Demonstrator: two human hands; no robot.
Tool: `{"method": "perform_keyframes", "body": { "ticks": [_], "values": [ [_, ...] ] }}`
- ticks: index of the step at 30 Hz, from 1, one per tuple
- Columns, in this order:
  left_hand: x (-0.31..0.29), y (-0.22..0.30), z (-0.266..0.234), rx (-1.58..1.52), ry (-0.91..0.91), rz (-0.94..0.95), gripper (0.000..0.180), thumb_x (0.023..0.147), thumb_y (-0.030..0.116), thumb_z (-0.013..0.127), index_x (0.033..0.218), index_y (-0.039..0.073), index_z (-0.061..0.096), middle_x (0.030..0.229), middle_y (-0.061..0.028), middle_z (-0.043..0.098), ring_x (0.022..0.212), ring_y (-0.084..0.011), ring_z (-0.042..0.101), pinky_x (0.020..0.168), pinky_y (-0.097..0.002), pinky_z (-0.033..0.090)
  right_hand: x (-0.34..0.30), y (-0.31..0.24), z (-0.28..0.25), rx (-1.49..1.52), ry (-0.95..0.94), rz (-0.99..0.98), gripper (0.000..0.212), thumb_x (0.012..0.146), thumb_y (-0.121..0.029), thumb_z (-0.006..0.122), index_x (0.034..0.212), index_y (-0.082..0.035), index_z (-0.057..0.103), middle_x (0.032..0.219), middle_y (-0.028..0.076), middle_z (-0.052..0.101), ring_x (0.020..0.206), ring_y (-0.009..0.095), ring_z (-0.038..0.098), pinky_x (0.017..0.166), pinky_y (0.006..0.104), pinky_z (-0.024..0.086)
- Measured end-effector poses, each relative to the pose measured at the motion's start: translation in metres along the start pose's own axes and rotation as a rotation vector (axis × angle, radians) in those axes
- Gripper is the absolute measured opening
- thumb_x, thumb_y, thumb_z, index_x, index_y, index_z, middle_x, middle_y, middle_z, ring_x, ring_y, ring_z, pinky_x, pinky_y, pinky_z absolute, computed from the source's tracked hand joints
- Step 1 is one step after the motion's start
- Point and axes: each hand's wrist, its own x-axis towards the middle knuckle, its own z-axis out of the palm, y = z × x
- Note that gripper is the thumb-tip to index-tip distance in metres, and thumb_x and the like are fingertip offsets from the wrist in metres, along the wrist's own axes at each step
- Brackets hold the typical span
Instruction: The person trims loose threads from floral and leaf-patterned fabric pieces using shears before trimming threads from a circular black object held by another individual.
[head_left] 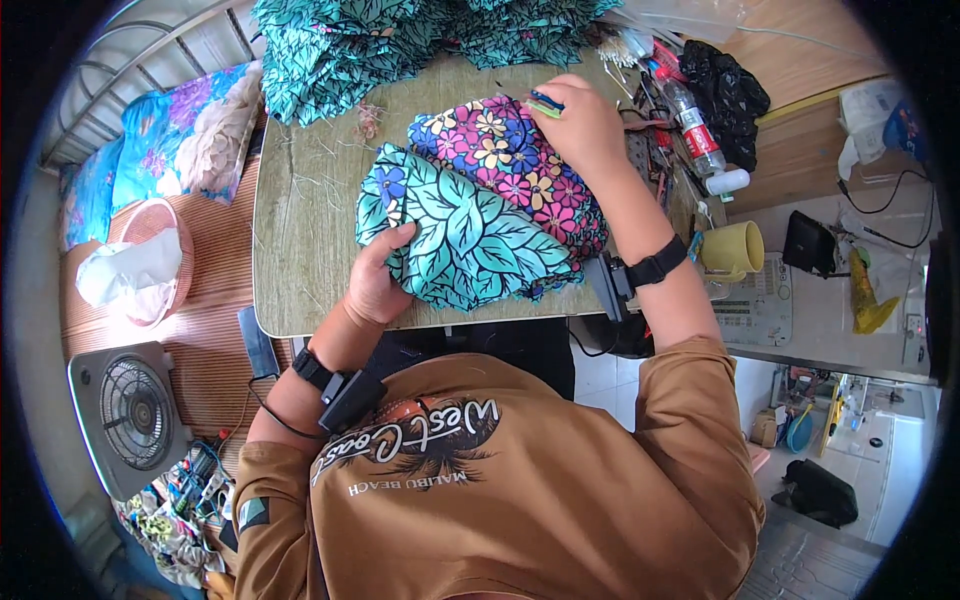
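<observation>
A folded piece of printed cloth lies on the table before me, teal with black-outlined leaves on its near part. Its far part shows a flower print in pink, purple and cream. My left hand grips the cloth's left edge, thumb on top and fingers hidden beneath. At the far right edge of the cloth, my right hand is closed round a small green and dark blue tool that looks like thread snips. The hand itself hides most of it.
Piles of teal leaf-print cloth cover the table's far side. Loose threads lie on the tabletop. At right are a plastic bottle, a black bag and a yellow mug. A pink basket and a fan stand left.
</observation>
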Motion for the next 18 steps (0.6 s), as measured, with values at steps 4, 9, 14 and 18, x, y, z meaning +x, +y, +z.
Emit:
{"method": "perform_keyframes", "body": {
  "ticks": [4,9,14,18],
  "values": [
    [-0.002,0.001,0.007,0.005,-0.017,0.02,0.051,0.082,0.017,0.05,0.128,0.0,0.038,0.123,-0.0165,0.051,0.112,-0.0309,0.051,0.098,-0.0434,0.037,-0.001,-0.026,-0.017,-0.093,-0.002,0.011,0.029,0.075,-0.029,0.066,0.096,-0.01,0.065,0.089,0.012,0.064,0.08,0.03,0.062,0.068,0.0354,0.049],
    [-0.003,0.003,0.012,-0.02,-0.05,0.012,0.05,0.082,0.016,0.051,0.127,-0.001,0.039,0.123,-0.0167,0.051,0.111,-0.0314,0.052,0.098,-0.0438,0.038,-0.017,-0.068,-0.032,0.095,-0.045,-0.066,0.026,0.075,-0.025,0.066,0.097,-0.01,0.065,0.084,0.012,0.064,0.074,0.03,0.062,0.065,0.0349,0.049],
    [-0.005,0.0,-0.024,-0.055,-0.135,-0.038,0.053,0.086,0.027,0.046,0.132,0.003,0.034,0.126,-0.0155,0.048,0.116,-0.0307,0.048,0.099,-0.044,0.038,-0.049,-0.123,-0.031,0.372,-0.372,-0.33,0.024,0.074,-0.021,0.067,0.095,-0.011,0.062,0.076,0.011,0.063,0.069,0.028,0.062,0.059,0.0339,0.049],
    [-0.008,0.004,-0.025,-0.244,-0.36,-0.077,0.055,0.088,0.036,0.043,0.132,0.004,0.034,0.126,-0.0152,0.048,0.115,-0.0301,0.048,0.098,-0.0436,0.038,-0.062,-0.126,-0.022,0.278,-0.738,-0.466,0.024,0.072,-0.02,0.068,0.094,-0.012,0.062,0.079,0.01,0.063,0.07,0.025,0.062,0.06,0.0335,0.048]
  ]
}}
